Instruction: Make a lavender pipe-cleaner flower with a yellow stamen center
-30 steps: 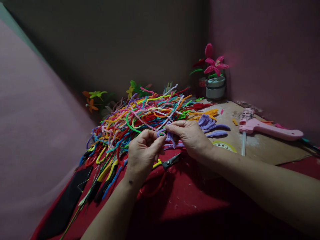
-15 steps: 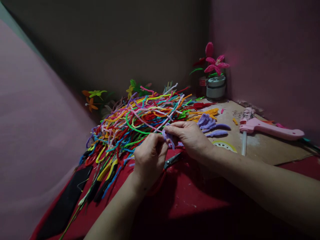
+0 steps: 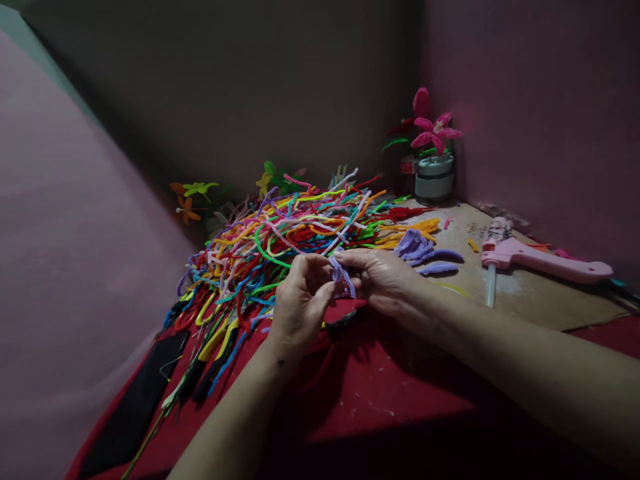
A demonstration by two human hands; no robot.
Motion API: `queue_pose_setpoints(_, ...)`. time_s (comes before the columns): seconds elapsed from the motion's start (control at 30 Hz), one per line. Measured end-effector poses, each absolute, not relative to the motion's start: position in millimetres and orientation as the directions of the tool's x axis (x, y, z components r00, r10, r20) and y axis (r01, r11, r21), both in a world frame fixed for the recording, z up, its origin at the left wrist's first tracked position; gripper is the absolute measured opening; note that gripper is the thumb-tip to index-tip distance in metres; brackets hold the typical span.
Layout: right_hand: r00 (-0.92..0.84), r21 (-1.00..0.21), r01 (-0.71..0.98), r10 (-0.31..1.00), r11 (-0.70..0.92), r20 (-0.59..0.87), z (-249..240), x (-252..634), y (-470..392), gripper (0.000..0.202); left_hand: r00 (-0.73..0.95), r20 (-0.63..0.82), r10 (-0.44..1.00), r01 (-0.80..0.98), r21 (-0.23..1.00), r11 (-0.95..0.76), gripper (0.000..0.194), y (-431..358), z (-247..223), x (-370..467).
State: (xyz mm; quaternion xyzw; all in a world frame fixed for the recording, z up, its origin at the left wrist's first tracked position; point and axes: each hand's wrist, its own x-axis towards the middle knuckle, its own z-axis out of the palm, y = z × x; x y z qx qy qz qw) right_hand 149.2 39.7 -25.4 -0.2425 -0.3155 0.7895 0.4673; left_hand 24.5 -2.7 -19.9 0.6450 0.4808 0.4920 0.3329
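Observation:
A small bent piece of purple pipe cleaner [image 3: 343, 275] is held up between both hands over the red cloth. My left hand [image 3: 305, 297] pinches its left side with thumb and fingers. From the right, my right hand [image 3: 383, 277] grips the same piece near its top, thumb and fingers closed round it. Just behind lies a big tangled pile of multicoloured pipe cleaners [image 3: 300, 220]. More purple pieces [image 3: 417, 248] rest to the right of my right hand. Scissors [image 3: 345, 319] lie partly hidden under the hands.
A pink glue gun [image 3: 545, 259] lies on a brown board [image 3: 525, 303] at the right. Behind it stands a grey pot [image 3: 434, 179] with a pink flower. Yellow-and-black pliers [image 3: 217, 357] and a black flat object [image 3: 135, 407] are at the left.
My left hand has turned, so its fingers and thumb show more openly around the purple piece. My right hand has shifted slightly and covers more of the yellow tape roll. The view has moved a little.

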Motion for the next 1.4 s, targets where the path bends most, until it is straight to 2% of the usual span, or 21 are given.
queue_pose_setpoints(0.2,-0.457,-0.713,-0.568,0.878,-0.411,-0.143,-23,150,39,0.014,0.080,0.418,0.905,0.551,0.739,-0.389,0.005,-8,-23,21)
queue_pose_setpoints(0.37,-0.443,-0.666,-0.594,0.874,-0.452,-0.198,-22,150,41,0.021,0.156,0.342,0.927,0.713,0.610,-0.345,0.009,-5,-20,20)
queue_pose_setpoints(0.47,-0.428,-0.648,-0.608,0.877,-0.459,-0.219,-21,150,43,0.021,0.180,0.220,0.959,0.691,0.666,-0.283,0.012,-3,-18,19)
queue_pose_setpoints(0.63,-0.383,-0.632,-0.633,0.891,-0.446,-0.245,-20,151,45,0.020,0.336,-0.162,0.928,0.526,0.849,-0.042,0.008,-3,-4,9)
queue_pose_setpoints(0.77,-0.380,-0.638,-0.642,0.899,-0.425,-0.217,-20,151,44,0.019,0.415,-0.271,0.869,0.476,0.878,0.046,0.015,-2,4,3)
queue_pose_setpoints(0.87,-0.418,-0.642,-0.615,0.880,-0.458,-0.227,-21,151,42,0.020,0.419,-0.263,0.869,0.490,0.871,0.027,0.011,-2,-1,5)
queue_pose_setpoints(0.93,-0.432,-0.648,-0.599,0.871,-0.471,-0.233,-22,151,42,0.020,0.389,-0.154,0.908,0.567,0.817,-0.105,0.010,-3,-6,7)
queue_pose_setpoints(1.03,-0.412,-0.656,-0.598,0.879,-0.460,-0.241,-23,151,41,0.017,0.400,0.024,0.916,0.679,0.663,-0.314,0.015,-5,-8,7)
queue_pose_setpoints(1.1,-0.404,-0.666,-0.604,0.889,-0.438,-0.218,-24,150,41,0.016,0.443,0.015,0.896,0.698,0.622,-0.355,0.017,-4,-5,5)
queue_pose_setpoints(1.17,-0.400,-0.684,-0.612,0.901,-0.398,-0.167,-25,150,42,0.014,0.451,-0.018,0.892,0.697,0.631,-0.340,0.013,-3,0,2)
queue_pose_setpoints(1.23,-0.392,-0.704,-0.616,0.913,-0.353,-0.115,-27,149,43,0.013,0.409,0.008,0.913,0.650,0.699,-0.297,0.009,0,3,1)
queue_pose_setpoints(1.27,-0.391,-0.713,-0.615,0.916,-0.336,-0.095,-28,149,44,0.013,0.374,0.026,0.927,0.589,0.765,-0.259,0.015,1,4,1)
queue_pose_setpoints(1.33,-0.388,-0.729,-0.610,0.919,-0.310,-0.067,-29,149,44,0.013,0.303,0.024,0.953,0.382,0.913,-0.144,0.024,1,3,4)
queue_pose_setpoints(1.4,-0.372,-0.749,-0.601,0.927,-0.279,-0.047,-29,149,43,0.014,0.264,-0.032,0.964,0.126,0.992,-0.001,0.023,1,1,8)
